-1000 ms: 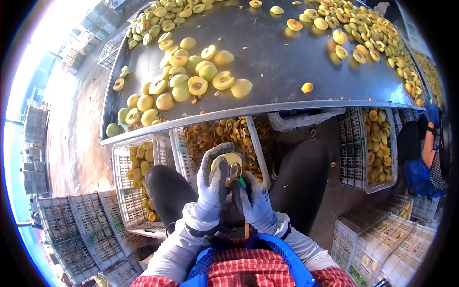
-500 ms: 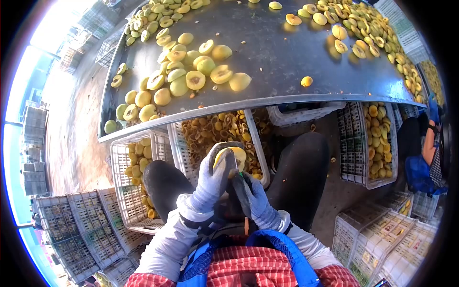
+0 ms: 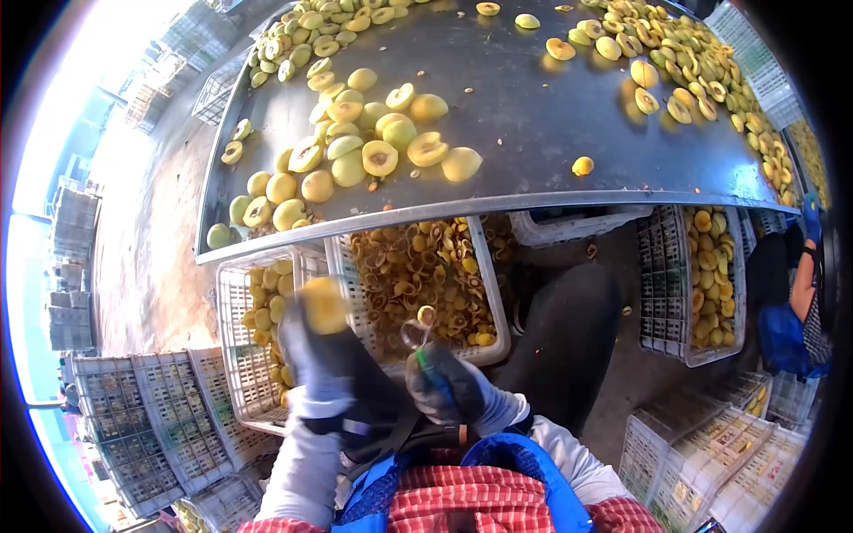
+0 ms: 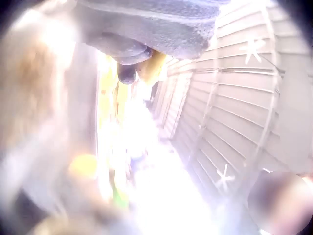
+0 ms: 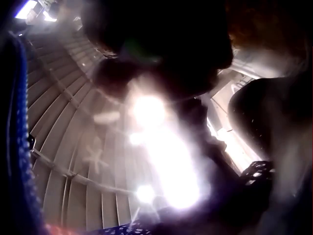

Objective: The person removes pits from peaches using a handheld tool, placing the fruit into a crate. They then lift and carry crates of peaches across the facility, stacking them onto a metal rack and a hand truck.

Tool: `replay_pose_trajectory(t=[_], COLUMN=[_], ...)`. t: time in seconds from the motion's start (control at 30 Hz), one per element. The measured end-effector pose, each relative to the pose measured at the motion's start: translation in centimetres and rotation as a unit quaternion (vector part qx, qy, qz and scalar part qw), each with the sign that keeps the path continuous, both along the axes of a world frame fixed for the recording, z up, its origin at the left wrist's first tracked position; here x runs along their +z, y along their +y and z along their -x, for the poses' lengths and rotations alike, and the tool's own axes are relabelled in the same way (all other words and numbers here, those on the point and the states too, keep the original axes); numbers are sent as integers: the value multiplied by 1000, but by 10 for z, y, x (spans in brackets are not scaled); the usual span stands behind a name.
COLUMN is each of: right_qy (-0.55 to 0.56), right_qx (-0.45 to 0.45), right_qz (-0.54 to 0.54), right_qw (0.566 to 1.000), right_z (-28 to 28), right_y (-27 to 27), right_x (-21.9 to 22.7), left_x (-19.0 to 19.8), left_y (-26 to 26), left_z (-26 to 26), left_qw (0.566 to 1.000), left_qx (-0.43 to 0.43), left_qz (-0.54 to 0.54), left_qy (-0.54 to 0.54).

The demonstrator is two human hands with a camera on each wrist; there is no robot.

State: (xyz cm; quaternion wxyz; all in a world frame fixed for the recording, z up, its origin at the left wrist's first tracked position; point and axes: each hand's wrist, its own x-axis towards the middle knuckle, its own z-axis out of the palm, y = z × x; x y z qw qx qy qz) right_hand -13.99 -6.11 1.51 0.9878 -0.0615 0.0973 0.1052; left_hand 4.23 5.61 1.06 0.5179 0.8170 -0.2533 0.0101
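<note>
My left hand (image 3: 313,351), gloved and blurred by motion, holds a yellow peach half (image 3: 325,305) above my left thigh. In the left wrist view, grey gloved fingers (image 4: 146,29) curl over the yellow fruit. Before my lap, my right hand (image 3: 444,386) grips the green handle (image 3: 432,369) of a pitting knife with a looped metal blade (image 3: 415,334). A small round scrap (image 3: 426,315) shows at the loop, over the crate of cut-out pieces (image 3: 491,284). Backlight turns the right hand nearly black in the right wrist view.
A metal table (image 3: 498,133) ahead bears loose peach halves (image 3: 380,160) and larger heaps at its far sides. Below its edge stands a crate of halves (image 3: 233,355) at left, another crate (image 3: 665,284) at right. Stacked crates (image 3: 142,426) flank me. Another person (image 3: 791,311) sits far right.
Both hands were together at the fruit; now they are apart. The left hand has swung left with the peach half, and the right has drawn slightly down with the pitting knife, exposing its loop.
</note>
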Motion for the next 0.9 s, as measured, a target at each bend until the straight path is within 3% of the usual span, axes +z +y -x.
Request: replay_pose_trajectory(t=[0.03, 0.07, 0.1, 0.13, 0.2, 0.27, 0.3, 0.33, 0.4, 0.5, 0.6, 0.63, 0.73, 0.77, 0.8, 0.83, 0.87, 0.9], right_qy=[33, 64, 75, 79, 94, 123, 136, 149, 155, 186, 207, 206, 178, 184, 190, 180, 197, 194], right_qx=[12, 24, 21, 25, 34, 31, 31, 28, 19, -11, -54, -73, -168, -197, -227, -221, -210, -228], right_qz=[37, 75, 65, 54, 28, 90, 122, 152, 139, 103, 107, 114, 136, 147, 157, 369, 564, 598], right_qw=[999, 995, 995, 995, 995, 988, 983, 977, 978, 977, 971, 969, 960, 952, 942, 884, 774, 744], right_z=[-1, -3, -4, -7, -14, -21, -24, -26, -24, -18, -17, -16, -5, -3, -1, 0, 2, 1], right_y=[-1, -4, -6, -11, -18, -22, -24, -26, -34, -45, -50, -54, -64, -71, -76, -74, -72, -68], right_x=[0, -1, -2, -4, -10, -9, -8, -9, -15, -18, -21, -24, -32, -21, -16, -18, -20, -26], left_x=[10, 21, 13, -7, 16, 60, 70, 50, 53, 5, 8, 11, 11, 23, 25, 33, 40, 38], left_y=[25, 56, 81, 95, 24, -87, -131, -169, -233, -286, -293, -288, -249, -233, -217, -199, -182, -169], left_z=[-26, -69, -102, -122, -102, -53, -45, -54, -53, -81, -106, -108, -95, -75, -56, -43, -27, -7], left_qw=[945, 991, 978, 852, 932, 945, 943, 923, 854, 722, 729, 742, 846, 870, 848, 807, 795, 779], left_qx=[92, 78, 97, 189, 79, -48, -137, -211, -313, -407, -476, -480, -459, -450, -443, -432, -397, -380], left_qz=[-153, 34, -182, -483, -312, -273, -278, -235, -355, -489, -433, -428, -240, -168, -9, 27, -1, 34], left_qy=[-274, 102, 20, -75, -169, -176, -122, -221, -218, -272, -232, -189, -129, 108, 291, 402, 459, 497])
